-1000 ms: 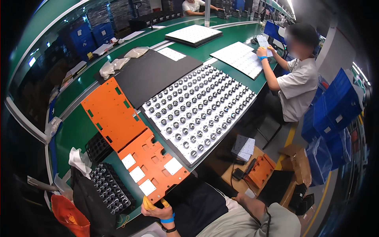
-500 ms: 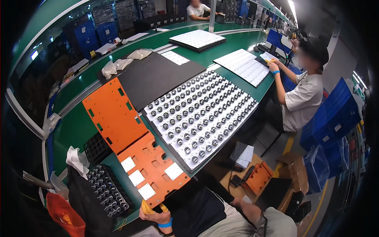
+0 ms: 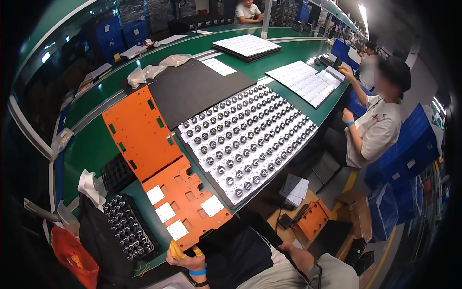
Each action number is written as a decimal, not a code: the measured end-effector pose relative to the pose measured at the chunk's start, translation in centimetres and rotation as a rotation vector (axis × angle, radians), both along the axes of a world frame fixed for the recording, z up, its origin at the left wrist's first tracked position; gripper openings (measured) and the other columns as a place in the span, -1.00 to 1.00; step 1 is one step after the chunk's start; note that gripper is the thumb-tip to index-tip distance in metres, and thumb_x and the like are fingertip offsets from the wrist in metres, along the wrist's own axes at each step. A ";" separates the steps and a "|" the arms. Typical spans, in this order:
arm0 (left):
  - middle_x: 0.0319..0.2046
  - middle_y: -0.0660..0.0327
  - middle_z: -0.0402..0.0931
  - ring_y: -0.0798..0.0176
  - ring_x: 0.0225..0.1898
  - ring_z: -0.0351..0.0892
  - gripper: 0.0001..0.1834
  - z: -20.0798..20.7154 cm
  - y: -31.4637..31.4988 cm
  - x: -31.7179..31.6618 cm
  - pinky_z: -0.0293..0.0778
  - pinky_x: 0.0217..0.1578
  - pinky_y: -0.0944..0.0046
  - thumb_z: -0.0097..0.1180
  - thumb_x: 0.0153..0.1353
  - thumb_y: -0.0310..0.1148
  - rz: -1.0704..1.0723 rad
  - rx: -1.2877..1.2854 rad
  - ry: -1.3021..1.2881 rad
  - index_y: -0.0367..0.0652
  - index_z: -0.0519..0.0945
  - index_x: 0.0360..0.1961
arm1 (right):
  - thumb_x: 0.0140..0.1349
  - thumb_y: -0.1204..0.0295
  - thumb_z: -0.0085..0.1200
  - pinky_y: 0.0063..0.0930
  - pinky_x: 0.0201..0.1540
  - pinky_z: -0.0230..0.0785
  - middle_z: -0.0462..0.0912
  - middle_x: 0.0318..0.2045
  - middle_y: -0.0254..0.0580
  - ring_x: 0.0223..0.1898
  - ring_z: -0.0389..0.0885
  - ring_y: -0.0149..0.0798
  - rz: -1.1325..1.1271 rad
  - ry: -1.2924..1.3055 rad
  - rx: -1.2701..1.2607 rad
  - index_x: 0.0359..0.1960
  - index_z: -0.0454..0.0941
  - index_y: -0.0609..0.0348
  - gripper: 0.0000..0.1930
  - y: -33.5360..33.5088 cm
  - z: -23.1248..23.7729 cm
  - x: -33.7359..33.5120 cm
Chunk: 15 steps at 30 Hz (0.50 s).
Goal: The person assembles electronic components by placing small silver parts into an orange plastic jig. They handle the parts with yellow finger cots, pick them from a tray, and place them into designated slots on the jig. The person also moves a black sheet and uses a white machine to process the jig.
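Observation:
My left hand (image 3: 186, 260), with yellow finger covers, grips the near corner of a hinged orange fixture (image 3: 190, 189). Its lower leaf carries white square plates with small holes: one (image 3: 177, 230) right by my fingertips, another (image 3: 211, 206) at the right edge, and two more up the left side. The upper leaf (image 3: 139, 132) lies opened away from me. A bare limb over my lap, seemingly my right forearm (image 3: 301, 260), ends in shadow, and I cannot make out its fingers. Left of the fixture stands a black tray of round, shiny lens-like parts (image 3: 127, 226).
A white panel with rows of round black parts (image 3: 240, 144) lies right of the fixture, beside a black board (image 3: 192, 91). Plastic bags (image 3: 144, 74) lie behind. A co-worker (image 3: 378, 125) sits at the right near white sheets (image 3: 303, 82). A red bag (image 3: 72, 260) hangs at lower left.
My left hand stays at the fixture's corner. The co-worker's hands have separated, one raised, and the sheet they held now lies on the white panels. The whole view has shifted slightly.

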<state>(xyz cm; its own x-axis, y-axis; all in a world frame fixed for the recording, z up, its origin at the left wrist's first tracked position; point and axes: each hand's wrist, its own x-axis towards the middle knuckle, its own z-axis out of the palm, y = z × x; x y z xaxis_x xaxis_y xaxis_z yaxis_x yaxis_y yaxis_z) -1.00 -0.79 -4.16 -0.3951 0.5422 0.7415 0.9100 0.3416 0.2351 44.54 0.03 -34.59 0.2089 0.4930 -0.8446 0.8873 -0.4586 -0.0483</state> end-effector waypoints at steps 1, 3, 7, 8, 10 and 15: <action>0.11 0.00 0.43 -0.06 0.14 0.27 -0.28 0.1 0.1 0.0 0.19 0.13 -0.09 0.05 0.36 0.13 -0.003 0.003 -0.003 -0.38 0.43 0.20 | 0.12 -0.07 0.24 -0.21 0.14 0.49 0.69 0.04 0.04 0.10 0.65 0.03 -0.001 -0.001 0.000 0.03 0.68 0.14 -0.41 -0.1 0.0 0.0; 0.11 -0.01 0.44 -0.08 0.14 0.28 -0.31 0.2 0.0 0.1 0.18 0.16 -0.12 0.07 0.36 0.07 -0.012 0.013 -0.023 -0.38 0.43 0.21 | 0.12 -0.07 0.24 -0.21 0.14 0.49 0.69 0.04 0.04 0.10 0.65 0.03 -0.003 -0.001 -0.002 0.03 0.68 0.13 -0.41 -0.2 -0.2 -0.1; 0.11 -0.02 0.44 -0.12 0.15 0.28 -0.32 0.1 0.1 0.3 0.17 0.17 -0.14 0.10 0.35 0.04 -0.037 0.005 -0.050 -0.38 0.42 0.21 | 0.11 -0.06 0.25 -0.21 0.14 0.49 0.69 0.05 0.04 0.10 0.65 0.03 -0.019 -0.008 -0.003 0.03 0.68 0.13 -0.41 -0.7 -0.5 0.2; 0.12 -0.04 0.43 -0.13 0.15 0.27 -0.31 0.1 0.1 0.3 0.17 0.18 -0.14 0.10 0.34 0.04 -0.032 0.004 -0.053 -0.38 0.42 0.21 | 0.11 -0.06 0.25 -0.21 0.14 0.49 0.69 0.05 0.04 0.10 0.65 0.03 -0.028 -0.006 -0.004 0.03 0.68 0.13 -0.41 -0.8 -0.6 0.4; 0.12 -0.06 0.42 -0.15 0.16 0.27 -0.30 -0.1 -0.1 0.1 0.17 0.18 -0.14 0.11 0.34 0.05 -0.022 0.003 -0.065 -0.39 0.42 0.21 | 0.11 -0.06 0.25 -0.21 0.14 0.49 0.69 0.05 0.03 0.10 0.65 0.02 -0.036 -0.004 -0.003 0.03 0.68 0.13 -0.41 -1.0 -0.9 0.4; 0.12 -0.08 0.40 -0.14 0.18 0.25 -0.30 -0.8 0.0 -0.2 0.17 0.17 -0.14 0.12 0.34 0.04 -0.012 0.007 0.006 -0.39 0.42 0.22 | 0.10 -0.06 0.26 -0.21 0.14 0.49 0.69 0.05 0.03 0.10 0.65 0.02 -0.055 0.007 0.003 0.04 0.68 0.12 -0.41 -0.6 -0.8 0.4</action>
<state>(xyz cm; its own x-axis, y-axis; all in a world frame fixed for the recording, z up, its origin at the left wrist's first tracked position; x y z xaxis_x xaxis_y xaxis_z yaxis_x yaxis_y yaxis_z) -1.15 -0.82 -4.92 -0.3840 0.5419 0.7476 0.9154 0.3291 0.2317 44.89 -0.59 -35.44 0.2295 0.4834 -0.8448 0.8606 -0.5061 -0.0559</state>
